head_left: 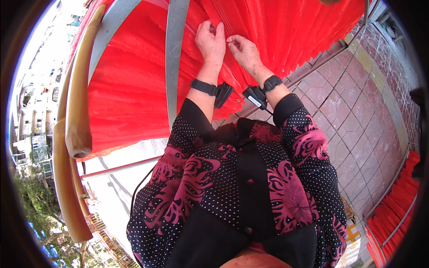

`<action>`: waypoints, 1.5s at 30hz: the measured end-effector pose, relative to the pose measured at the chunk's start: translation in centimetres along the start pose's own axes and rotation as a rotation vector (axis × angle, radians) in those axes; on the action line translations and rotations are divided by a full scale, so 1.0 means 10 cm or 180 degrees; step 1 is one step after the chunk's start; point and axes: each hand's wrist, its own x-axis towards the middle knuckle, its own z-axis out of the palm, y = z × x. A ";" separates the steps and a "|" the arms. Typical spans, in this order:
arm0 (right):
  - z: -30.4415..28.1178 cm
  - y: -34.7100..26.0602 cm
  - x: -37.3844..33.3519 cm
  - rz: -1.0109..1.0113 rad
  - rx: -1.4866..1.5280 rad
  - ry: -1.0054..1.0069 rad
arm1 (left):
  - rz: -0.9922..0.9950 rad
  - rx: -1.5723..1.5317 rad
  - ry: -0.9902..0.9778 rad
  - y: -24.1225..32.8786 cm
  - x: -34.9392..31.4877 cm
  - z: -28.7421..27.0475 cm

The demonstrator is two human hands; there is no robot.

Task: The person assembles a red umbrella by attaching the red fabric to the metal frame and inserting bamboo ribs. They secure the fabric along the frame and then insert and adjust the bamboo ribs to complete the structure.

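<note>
Both hands are raised in front of me against bright red pleated sheeting [129, 89] that hangs in long folds with ragged lower edges. My left hand [211, 42] is closed, its fingers curled near thin pale lines running along the red folds. Close beside it on the right, my right hand [245, 51] is pinched, with thumb and fingertips together at the red surface. Whatever lies between the fingers of either hand is too small to make out. Each wrist wears a black strap with a small black device [223, 95] hanging by it.
A curved grey flat bar [174, 58] crosses the sheeting left of my hands. Thick bamboo poles [80, 98] stand farther left, with buildings and trees beyond. Paved tiles [339, 111] lie to the right. More red pleated material [402, 210] hangs at lower right.
</note>
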 end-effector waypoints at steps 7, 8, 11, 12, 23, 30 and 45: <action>-0.06 0.00 0.00 -0.0232 0.0416 0.0330 | -0.0445 -0.1213 0.0041 -0.17 -0.09 -0.20; -0.07 -0.01 0.01 -0.0262 0.0489 0.0408 | -0.0503 -0.1383 0.0036 -0.17 -0.11 -0.23; -0.09 -0.05 0.04 -0.0422 0.0635 0.0639 | -0.0486 -0.1611 -0.0078 -0.16 -0.18 -0.29; -0.09 -0.06 0.06 -0.0488 0.0676 0.0715 | -0.0510 -0.1694 -0.0107 -0.15 -0.20 -0.30; -0.14 -0.25 0.09 -0.0926 -0.0007 0.1439 | -0.0497 -0.1639 -0.0436 -0.05 -0.31 -0.35; -0.13 -0.28 0.16 -0.0779 0.0155 0.0472 | -0.0348 -0.1689 -0.0610 -0.05 -0.33 -0.29; -0.14 -0.30 0.14 -0.0272 0.1733 -0.0382 | -0.0864 -0.1742 -0.0332 -0.16 -0.28 -0.37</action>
